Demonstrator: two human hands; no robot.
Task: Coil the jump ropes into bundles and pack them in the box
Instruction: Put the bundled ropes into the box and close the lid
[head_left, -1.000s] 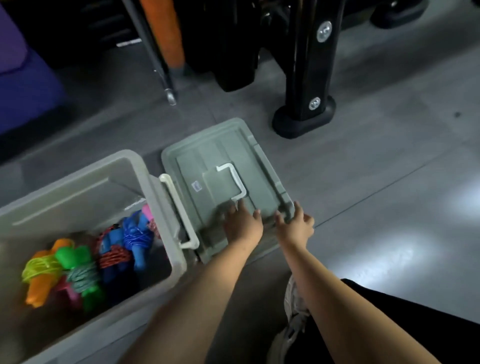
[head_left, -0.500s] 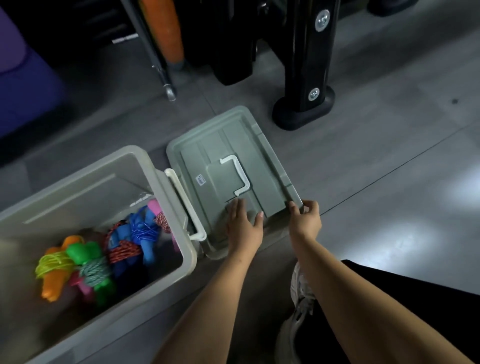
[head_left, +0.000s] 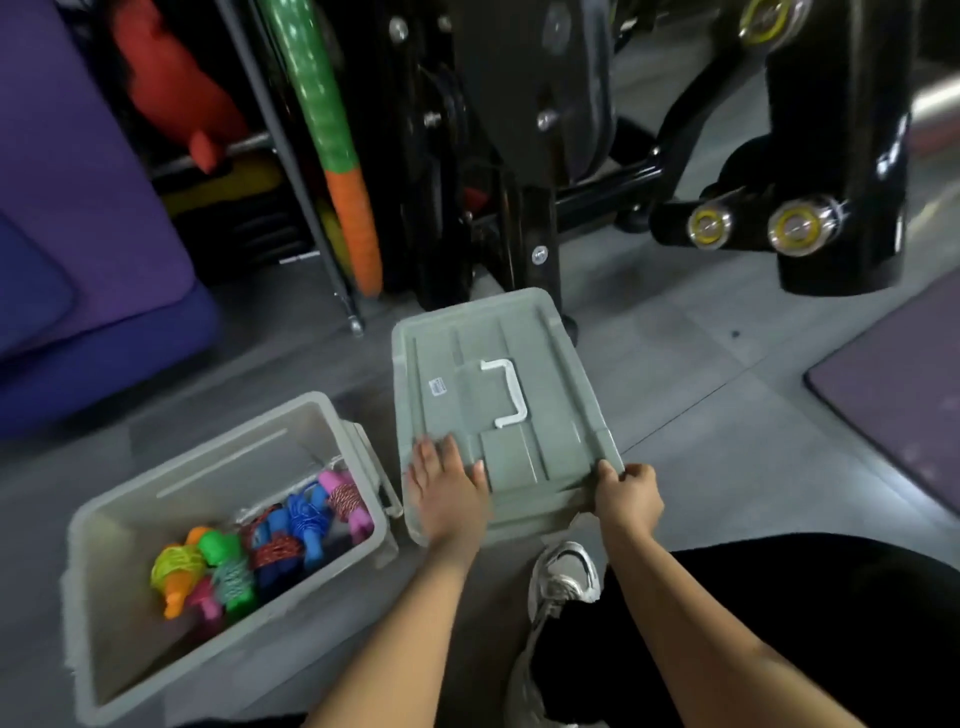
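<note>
One translucent grey storage box (head_left: 130, 530), lid off, is set on the floor at lower left. Coiled jump-rope bundles (head_left: 260, 551) are packed along its bottom — about five can be told apart by handle colour: orange, green, blue, pink and a magenta one partly buried; the exact count cannot be confirmed where they overlap.

One grey lid (head_left: 493, 395) is held just beside the box, to its right, with one white handle (head_left: 506, 392) at its centre. One small white label (head_left: 438, 387) is stuck to the lid; its print is too small to be read.

Left hand (head_left: 449, 493) — laid flat on the lid's near end, fingers straight and spread. Right hand (head_left: 628, 491) — curled round the lid's near right corner, thumb on top.

One grey-white sneaker (head_left: 563, 574) is seen below the lid. Black gym-machine frames (head_left: 841, 156) are seen behind, with one purple mat (head_left: 904, 384) at right.
</note>
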